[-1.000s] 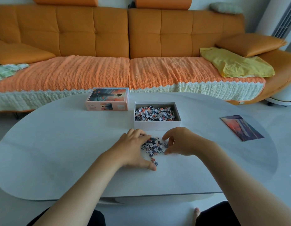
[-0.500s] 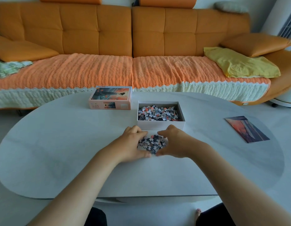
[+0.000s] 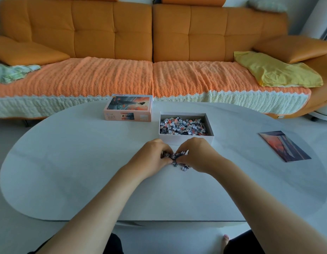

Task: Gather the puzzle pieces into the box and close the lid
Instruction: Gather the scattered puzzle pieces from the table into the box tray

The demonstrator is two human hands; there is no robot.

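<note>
Both hands press together around a clump of loose puzzle pieces point(image 3: 177, 156) on the white surface point(image 3: 67, 171): left hand point(image 3: 155, 158) and right hand point(image 3: 197, 154) curled shut on it, just in front of the open box point(image 3: 186, 139); the lid point(image 3: 128, 108) lies left of the box

We had our left hand point(image 3: 151, 158) and right hand point(image 3: 197, 154) cupped together around a small heap of puzzle pieces point(image 3: 175, 157) on the table point(image 3: 67, 162), just in front of the open box point(image 3: 186, 139). A few pieces lay loose at the heap's near edge. The box already held many pieces. Its lid point(image 3: 128, 108) sat just left of it, picture side up, and a printed picture sheet point(image 3: 284, 146) lay well apart to the right.
</note>
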